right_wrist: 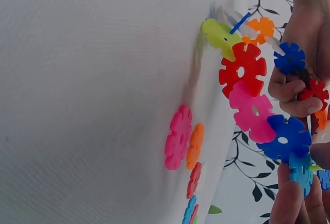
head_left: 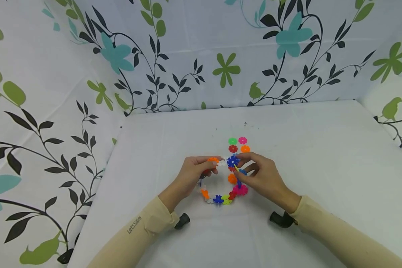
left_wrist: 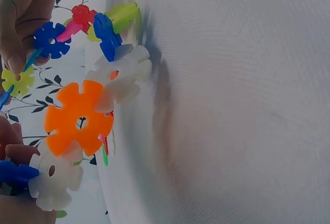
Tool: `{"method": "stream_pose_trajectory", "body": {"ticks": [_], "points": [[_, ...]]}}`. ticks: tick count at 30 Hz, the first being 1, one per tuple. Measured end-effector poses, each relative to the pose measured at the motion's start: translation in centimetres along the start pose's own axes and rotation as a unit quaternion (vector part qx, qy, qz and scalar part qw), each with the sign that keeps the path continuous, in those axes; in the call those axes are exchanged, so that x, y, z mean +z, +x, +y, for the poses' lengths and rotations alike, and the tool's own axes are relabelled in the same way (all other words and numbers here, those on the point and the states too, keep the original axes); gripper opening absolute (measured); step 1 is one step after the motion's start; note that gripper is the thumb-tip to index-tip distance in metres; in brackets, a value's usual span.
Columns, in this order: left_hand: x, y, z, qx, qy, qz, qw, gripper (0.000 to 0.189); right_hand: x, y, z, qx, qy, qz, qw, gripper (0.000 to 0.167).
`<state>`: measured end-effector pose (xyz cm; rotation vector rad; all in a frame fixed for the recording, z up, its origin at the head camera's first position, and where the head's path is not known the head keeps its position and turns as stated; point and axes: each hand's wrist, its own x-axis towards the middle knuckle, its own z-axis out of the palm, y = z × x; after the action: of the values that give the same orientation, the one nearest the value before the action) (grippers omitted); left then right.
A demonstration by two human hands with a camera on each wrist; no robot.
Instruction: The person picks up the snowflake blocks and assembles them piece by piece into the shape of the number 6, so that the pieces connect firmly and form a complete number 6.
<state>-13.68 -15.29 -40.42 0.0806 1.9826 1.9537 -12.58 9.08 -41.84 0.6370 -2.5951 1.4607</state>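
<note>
A chain of slotted plastic snowflake discs curves between the two hands, raised off the table. My left hand (head_left: 191, 173) grips its left end, fingers curled around an orange disc (head_left: 213, 160) and a red disc (right_wrist: 315, 92). My right hand (head_left: 262, 173) pinches the right part, where a dark blue disc (head_left: 232, 161), a light blue disc (right_wrist: 300, 174) and a yellow disc (left_wrist: 18, 82) meet. The lower loop carries another orange disc (left_wrist: 67, 115), white discs (left_wrist: 135, 72), a yellow-green disc (right_wrist: 219, 35), a red disc (right_wrist: 252, 61) and a pink disc (right_wrist: 247, 105).
Loose discs lie in two short columns on the white table (head_left: 321, 149), among them a green disc (head_left: 232, 141), a pink disc (head_left: 242, 140) and an orange disc (head_left: 245, 149). A leaf-patterned curtain (head_left: 184, 44) hangs behind and to the sides.
</note>
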Motion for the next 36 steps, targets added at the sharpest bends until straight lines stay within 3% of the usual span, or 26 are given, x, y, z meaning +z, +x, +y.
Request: {"method": "stream_pose_trajectory", "body": {"ticks": [6, 15, 30, 36], "points": [[-0.1, 0.0, -0.1, -0.003, -0.003, 0.004, 1.0000, 0.026, 0.1, -0.2, 0.2, -0.011, -0.008, -0.003, 0.9999, 0.047], [-0.2, 0.1, 0.0, 0.013, 0.007, -0.019, 0.9997, 0.030, 0.1, -0.1, 0.0, -0.041, -0.032, 0.003, 0.9986, 0.050], [0.0, 0.3, -0.1, 0.023, 0.030, -0.053, 0.9979, 0.033, 0.9, -0.1, 0.1, -0.091, -0.078, 0.064, 0.9906, 0.037], [0.1, 0.4, 0.0, 0.024, 0.026, -0.060, 0.9976, 0.031, 1.2, 0.0, 0.6, -0.136, -0.078, 0.089, 0.9835, 0.039]]}}
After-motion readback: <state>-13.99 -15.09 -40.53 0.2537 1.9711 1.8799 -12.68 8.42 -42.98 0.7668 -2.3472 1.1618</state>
